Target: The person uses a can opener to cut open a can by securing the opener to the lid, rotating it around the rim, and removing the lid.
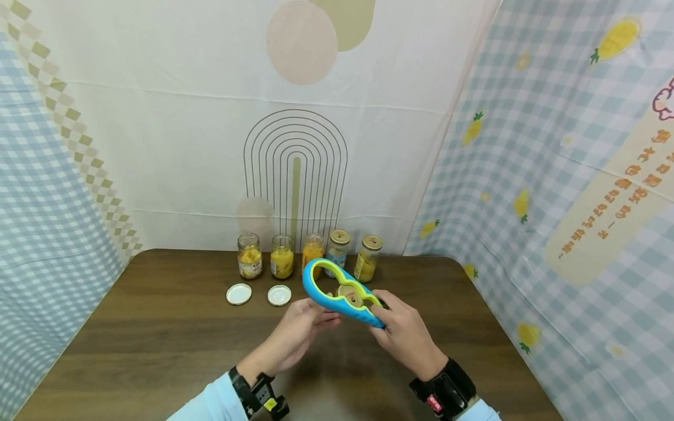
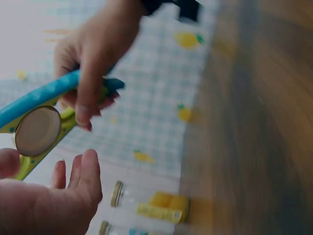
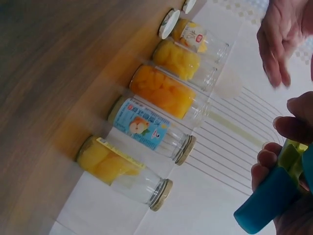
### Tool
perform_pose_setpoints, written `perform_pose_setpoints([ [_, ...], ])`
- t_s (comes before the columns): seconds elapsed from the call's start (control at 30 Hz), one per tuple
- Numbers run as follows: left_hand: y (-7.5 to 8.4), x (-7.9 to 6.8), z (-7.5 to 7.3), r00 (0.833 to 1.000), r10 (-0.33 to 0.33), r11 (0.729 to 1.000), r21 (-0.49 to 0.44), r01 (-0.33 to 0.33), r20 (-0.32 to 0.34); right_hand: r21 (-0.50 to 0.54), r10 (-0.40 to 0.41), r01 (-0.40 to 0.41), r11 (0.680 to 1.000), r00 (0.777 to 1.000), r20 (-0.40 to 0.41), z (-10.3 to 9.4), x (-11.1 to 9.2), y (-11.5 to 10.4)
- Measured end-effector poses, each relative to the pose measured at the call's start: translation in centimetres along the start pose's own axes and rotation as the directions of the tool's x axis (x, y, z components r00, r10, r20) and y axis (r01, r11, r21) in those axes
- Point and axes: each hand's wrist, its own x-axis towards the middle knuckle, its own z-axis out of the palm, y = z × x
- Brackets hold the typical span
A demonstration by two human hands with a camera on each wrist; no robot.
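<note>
My right hand grips the handle end of a blue and lime-green jar opener, raised over the table. A gold jar lid sits in the opener's scalloped gap, with no jar under it. In the left wrist view the pale inner side of the lid shows. Close under the opener's far end is my left hand, fingers extended and palm turned up. Its thumb overlaps the opener's edge near the lid in the left wrist view.
Along the table's back stand three lidless jars of yellow and orange fruit, then two gold-lidded jars, one blue-labelled and one yellow-labelled. Two white-faced lids lie before the left jars. Patterned cloths hang behind and beside the wooden table.
</note>
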Motion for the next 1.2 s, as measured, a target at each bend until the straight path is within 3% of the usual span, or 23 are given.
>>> perform_pose_setpoints([
  [0.17, 0.1, 0.6, 0.2, 0.988, -0.011, 0.966, -0.255, 0.050, 0.152, 0.007, -0.018, 0.018, 1.000, 1.000, 0.006, 0.0, 0.2, -0.3],
  [0.33, -0.1, 0.6, -0.1, 0.977, -0.019, 0.930, -0.356, 0.095, 0.211, 0.002, -0.021, 0.021, 1.000, 1.000, 0.023, 0.0, 0.3, -0.6],
  [0.73, -0.9, 0.6, -0.3, 0.957, -0.017, 0.938, -0.327, 0.115, 0.289, 0.013, -0.021, 0.021, 1.000, 0.999, 0.032, 0.5, -0.2, -0.7],
  [0.97, -1.1, 0.7, -0.1, 0.956, -0.041, 0.940, -0.313, 0.136, 0.291, 0.044, -0.017, 0.017, 0.999, 1.000, 0.020, 1.1, -0.6, -0.8],
  [1.2, -1.0, 0.7, -0.1, 0.949, -0.011, 0.941, -0.317, 0.116, 0.315, 0.049, -0.023, 0.023, 0.999, 1.000, 0.014, 1.1, -0.4, -0.7],
])
